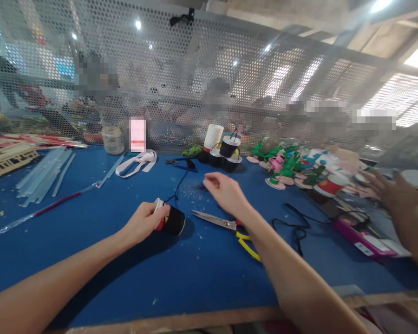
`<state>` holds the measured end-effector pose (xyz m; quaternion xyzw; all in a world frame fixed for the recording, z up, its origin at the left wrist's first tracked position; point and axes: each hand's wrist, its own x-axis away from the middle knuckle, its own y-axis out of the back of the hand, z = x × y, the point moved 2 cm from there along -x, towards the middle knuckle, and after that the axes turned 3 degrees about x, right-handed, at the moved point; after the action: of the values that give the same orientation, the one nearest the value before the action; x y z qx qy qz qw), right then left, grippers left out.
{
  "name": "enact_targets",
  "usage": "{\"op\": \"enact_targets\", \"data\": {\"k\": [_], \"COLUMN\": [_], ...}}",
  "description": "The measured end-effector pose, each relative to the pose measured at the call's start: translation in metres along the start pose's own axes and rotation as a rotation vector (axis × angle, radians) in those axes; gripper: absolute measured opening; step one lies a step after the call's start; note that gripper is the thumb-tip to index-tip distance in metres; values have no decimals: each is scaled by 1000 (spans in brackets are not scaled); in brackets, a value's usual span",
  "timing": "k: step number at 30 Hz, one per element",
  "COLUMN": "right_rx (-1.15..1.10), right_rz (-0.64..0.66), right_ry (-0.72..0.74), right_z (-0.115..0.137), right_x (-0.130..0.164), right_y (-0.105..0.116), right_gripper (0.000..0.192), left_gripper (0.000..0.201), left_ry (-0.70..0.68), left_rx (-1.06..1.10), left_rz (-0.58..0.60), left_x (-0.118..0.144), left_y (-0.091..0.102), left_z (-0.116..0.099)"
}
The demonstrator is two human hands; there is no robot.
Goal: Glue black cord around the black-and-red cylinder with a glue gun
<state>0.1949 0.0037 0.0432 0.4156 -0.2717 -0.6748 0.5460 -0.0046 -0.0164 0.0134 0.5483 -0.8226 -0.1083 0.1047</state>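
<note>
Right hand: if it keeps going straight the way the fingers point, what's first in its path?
The right hand points left and slightly away. First in line is probably the thin black cord running from the black cup, though depth is unclear.

No readable text, label, brand or number anywhere. Pink-white card [137, 134] at mesh screen [230, 69]: blurred out. White patch on pink box [360, 239] at right: print too small to read.

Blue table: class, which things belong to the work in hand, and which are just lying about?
In hand: black cup held by left hand; black cord; right hand.

Lying about: scissors, glue sticks, white ribbon, stacked cups.
</note>
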Motion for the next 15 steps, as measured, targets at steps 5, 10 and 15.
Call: {"op": "enact_targets", "data": {"k": [5,10,15], "right_rx": [134,85,-127], "right_rz": [69,70,4], "right_ry": [-196,-277,-267], "right_z": [-50,-65,-50], "right_x": [-24,-22,-14], "right_y": [10,-8,6], "right_gripper": [8,12,28], "left_gripper": [41,41,41], "left_ry": [-39,-68,-48], "left_rx": [-48,-78,-77], "left_rz": [-16,-32,-63], "left_x": [1,0,-2], "left_y": [3,6,7], "left_z": [1,3,4]}}
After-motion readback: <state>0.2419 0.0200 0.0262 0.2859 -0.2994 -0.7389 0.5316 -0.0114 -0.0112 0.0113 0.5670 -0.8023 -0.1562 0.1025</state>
